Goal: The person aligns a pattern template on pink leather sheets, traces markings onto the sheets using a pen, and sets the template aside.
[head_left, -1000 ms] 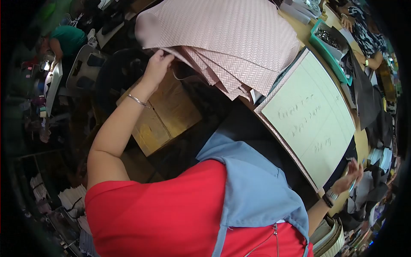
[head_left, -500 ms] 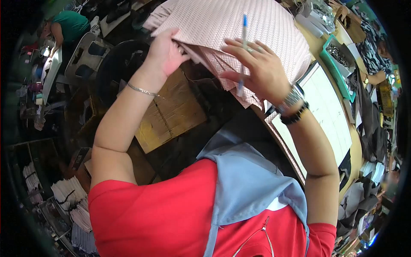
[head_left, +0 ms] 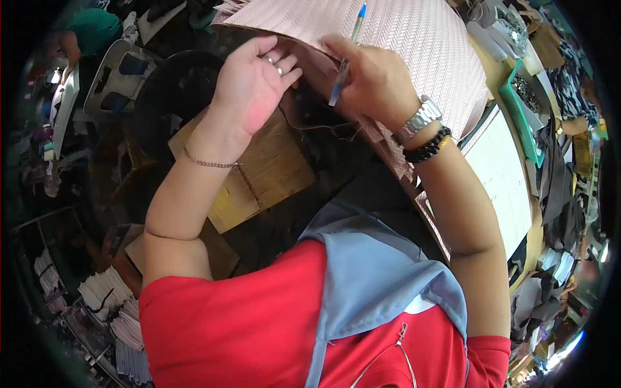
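Observation:
A stack of pale pink, woven-textured sheets (head_left: 414, 39) covers the upper middle of the view, its near edge lifted and curling over. My right hand (head_left: 381, 81) is closed at that edge, with a blue-tipped pen (head_left: 358, 26) slanting through its fingers. The thumb lies by the sheet's edge; whether it pinches the sheet I cannot tell. Just left of it, my left hand (head_left: 249, 90) is turned palm up below the raised edge, fingers apart and slightly bent, with nothing visible in them. Its thumb tip comes close to the sheet's edge.
A white board (head_left: 495, 174) lies on the table right of the stack, beside a green tray (head_left: 511, 116) of small parts. Below my left hand is a cardboard box (head_left: 265, 174) on the floor. A chair (head_left: 119, 77) and a person in green (head_left: 94, 29) are at upper left.
My right hand has moved from hovering open-fingered above the stack to closing at its near edge, the pen still in it. My left hand has let go of the sheet edge and turned palm up.

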Motion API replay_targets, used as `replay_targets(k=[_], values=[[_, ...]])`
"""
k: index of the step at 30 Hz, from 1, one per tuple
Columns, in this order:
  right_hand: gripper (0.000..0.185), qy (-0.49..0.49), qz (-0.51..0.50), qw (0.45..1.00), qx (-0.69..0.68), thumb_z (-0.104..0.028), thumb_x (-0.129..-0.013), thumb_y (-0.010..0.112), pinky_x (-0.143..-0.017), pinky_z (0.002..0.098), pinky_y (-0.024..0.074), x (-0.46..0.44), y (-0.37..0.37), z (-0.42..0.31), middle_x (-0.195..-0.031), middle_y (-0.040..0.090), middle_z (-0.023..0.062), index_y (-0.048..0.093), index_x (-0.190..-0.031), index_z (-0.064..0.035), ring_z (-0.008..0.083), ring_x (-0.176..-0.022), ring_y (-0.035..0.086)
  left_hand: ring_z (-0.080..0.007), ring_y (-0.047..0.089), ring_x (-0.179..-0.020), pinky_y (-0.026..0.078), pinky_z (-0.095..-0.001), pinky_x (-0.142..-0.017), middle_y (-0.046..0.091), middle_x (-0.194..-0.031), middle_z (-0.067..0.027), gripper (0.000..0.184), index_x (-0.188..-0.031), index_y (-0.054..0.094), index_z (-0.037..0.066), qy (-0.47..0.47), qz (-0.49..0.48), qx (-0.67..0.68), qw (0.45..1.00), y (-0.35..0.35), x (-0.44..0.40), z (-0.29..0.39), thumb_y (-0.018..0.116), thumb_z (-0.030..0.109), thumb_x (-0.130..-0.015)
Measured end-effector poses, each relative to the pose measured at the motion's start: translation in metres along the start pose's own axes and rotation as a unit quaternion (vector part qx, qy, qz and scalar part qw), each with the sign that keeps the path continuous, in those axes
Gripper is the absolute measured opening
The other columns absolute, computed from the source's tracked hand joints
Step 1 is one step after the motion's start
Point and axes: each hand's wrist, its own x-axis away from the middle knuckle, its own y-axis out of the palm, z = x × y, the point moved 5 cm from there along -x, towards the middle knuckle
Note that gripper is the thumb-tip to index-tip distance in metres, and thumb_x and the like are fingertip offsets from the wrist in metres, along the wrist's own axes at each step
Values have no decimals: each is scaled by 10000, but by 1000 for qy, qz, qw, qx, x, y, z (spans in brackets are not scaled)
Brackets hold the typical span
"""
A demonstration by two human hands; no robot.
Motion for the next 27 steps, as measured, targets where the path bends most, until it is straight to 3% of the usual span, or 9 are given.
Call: replay_targets(k=[2, 4, 5, 6, 9, 13, 16, 19, 27], values=[[420, -2, 4, 1000, -17, -89, -708, 657, -617, 417, 518, -3, -2, 2, -754, 647, 159, 628, -1127, -108, 344, -688, 644, -250, 580, -1081, 408, -438, -991, 578, -1226, -97, 316, -1230, 485, 40, 11, 31, -39, 999, -34, -7, -12, 498, 137, -929], [443, -3, 8, 1000, -30, -57, -698, 649, -606, 400, 518, -5, -3, 2, -738, 647, 170, 642, -1137, -110, 342, -659, 642, -236, 606, -1024, 447, -397, -929, 621, -1136, -77, 265, -1167, 544, 37, 20, 21, -275, 961, -50, -11, -15, 523, 123, -917], [449, -4, 7, 999, -33, -48, -696, 645, -611, 395, 521, -5, -3, 2, -754, 655, 170, 644, -1140, -109, 338, -659, 644, -229, 619, -995, 466, -376, -897, 642, -1090, -67, 242, -1136, 573, 35, 24, 13, -388, 921, -60, -16, -20, 536, 116, -911], [455, -4, 7, 999, -36, -38, -693, 642, -615, 390, 523, -5, -3, 2, -771, 663, 170, 647, -1143, -108, 334, -659, 646, -252, 663, -924, 505, -346, -794, 695, -926, -91, 162, -999, 663, 51, 181, -62, -433, 881, -50, -21, -17, 585, 137, -886], [342, -13, 15, 999, -44, -132, -722, 661, -648, 436, 522, -5, -2, 3, -721, 652, 151, 650, -1062, -104, 342, -709, 652, -201, 646, -763, 497, -324, -697, 708, -911, -93, 136, -969, 691, 69, 189, -77, -685, 699, -46, -13, -30, 613, 120, -871], [429, -16, 3, 999, -29, -39, -709, 651, -625, 382, 529, -5, -3, 4, -846, 691, 154, 653, -1133, -106, 325, -662, 652, -310, 662, -757, 526, -416, -688, 679, -775, -108, 117, -855, 714, 148, 286, -122, -774, 551, -23, -10, -44, 689, 244, -792], [412, -8, -4, 1000, -25, -54, -724, 664, -620, 377, 530, -5, -4, 3, -842, 692, 150, 652, -1133, -108, 322, -659, 652, -299, 652, -759, 515, -432, -647, 660, -737, -96, 130, -766, 683, 137, 318, -168, -784, 506, -13, -4, -52, 703, 265, -764], [398, 3, -13, 1000, -21, -67, -736, 674, -615, 372, 530, -4, -2, 4, -835, 690, 150, 648, -1131, -108, 322, -657, 652, -320, 630, -788, 511, -417, -662, 645, -768, -96, 181, -806, 671, 114, 242, -216, -806, 495, -22, 7, -70, 750, 229, -691], [376, -1, 10, 1000, -15, -114, -736, 688, -631, 399, 528, 0, -1, 2, -799, 668, 169, 640, -1109, -106, 351, -687, 648, -250, 628, -721, 431, -421, -745, 638, -693, -45, 91, -673, 630, 139, 311, -134, -844, 416, -26, 22, -83, 594, 174, -748]])
